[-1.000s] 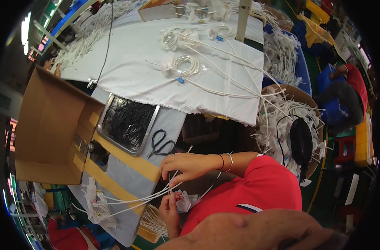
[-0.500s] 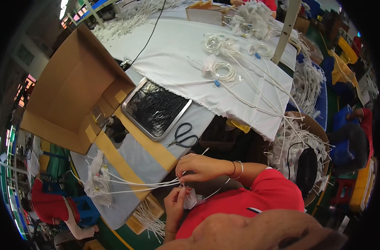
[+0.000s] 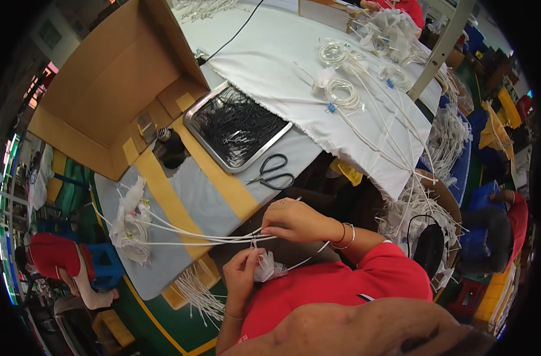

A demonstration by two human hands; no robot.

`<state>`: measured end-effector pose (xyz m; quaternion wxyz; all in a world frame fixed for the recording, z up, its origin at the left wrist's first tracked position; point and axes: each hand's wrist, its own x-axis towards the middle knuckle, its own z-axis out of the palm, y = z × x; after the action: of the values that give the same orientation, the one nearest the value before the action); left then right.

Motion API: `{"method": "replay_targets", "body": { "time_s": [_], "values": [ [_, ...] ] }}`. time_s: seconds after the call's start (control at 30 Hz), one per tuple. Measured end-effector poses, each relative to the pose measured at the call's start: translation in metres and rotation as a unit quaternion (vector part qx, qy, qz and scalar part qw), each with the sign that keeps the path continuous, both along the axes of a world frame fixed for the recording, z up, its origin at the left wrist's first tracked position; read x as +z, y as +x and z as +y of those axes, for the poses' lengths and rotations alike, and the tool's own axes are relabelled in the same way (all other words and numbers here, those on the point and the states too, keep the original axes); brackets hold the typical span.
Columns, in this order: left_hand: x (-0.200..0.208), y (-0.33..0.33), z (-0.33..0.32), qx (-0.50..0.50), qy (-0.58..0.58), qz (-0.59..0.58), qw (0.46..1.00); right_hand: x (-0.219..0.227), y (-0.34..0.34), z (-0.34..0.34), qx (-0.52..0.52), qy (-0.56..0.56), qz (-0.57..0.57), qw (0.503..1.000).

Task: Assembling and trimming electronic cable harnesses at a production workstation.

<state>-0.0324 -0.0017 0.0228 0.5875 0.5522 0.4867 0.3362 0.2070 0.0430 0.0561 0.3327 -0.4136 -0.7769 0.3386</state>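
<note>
Several long white cables (image 3: pixel 190 242) run across in front of me from a coiled bundle in clear plastic (image 3: pixel 131 234) on the table's left edge. My right hand (image 3: pixel 297 221) is closed around them, fingers curled. Just below, my left hand (image 3: pixel 241 272) pinches something too small to make out, close under the cables. A thin dark strip (image 3: pixel 254 235) shows at the cables between the two hands. Beside the left fingers hangs a crumpled clear plastic bag (image 3: pixel 269 268), against my red shirt. A white cable end sticks out past it to the right.
A metal tray (image 3: pixel 280 135) of thin black strips stands ahead, with black-handled scissors (image 3: pixel 274 172) beside it. An open cardboard box (image 3: pixel 116 89) is at left. Coiled cables (image 3: pixel 342 95) lie on the white cloth. A carton of cables (image 3: pixel 412 228) stands at right. Other people work nearby.
My right hand has drawn a little away from my left, still around the cables. The dark strip at the cables now shows between them. The whole view has shifted slightly.
</note>
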Motion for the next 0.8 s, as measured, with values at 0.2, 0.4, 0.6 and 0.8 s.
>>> {"method": "replay_targets", "body": {
  "time_s": [0.2,0.4,0.6,0.8],
  "values": [
    [0.002,0.005,0.004,0.004,0.073,0.069,0.995,-0.02,-0.016,-0.005,0.043,-0.073,0.07,0.994],
    [-0.001,0.005,0.003,-0.009,0.105,0.052,0.993,-0.035,-0.03,-0.009,0.03,-0.11,0.169,0.979],
    [0.005,0.004,0.01,-0.006,0.104,0.022,0.994,-0.026,-0.031,-0.006,0.036,-0.164,0.205,0.964],
    [0.069,-0.029,0.042,0.109,0.09,-0.011,0.99,-0.021,-0.006,0.028,-0.06,-0.089,0.204,0.973]
  ]
}}
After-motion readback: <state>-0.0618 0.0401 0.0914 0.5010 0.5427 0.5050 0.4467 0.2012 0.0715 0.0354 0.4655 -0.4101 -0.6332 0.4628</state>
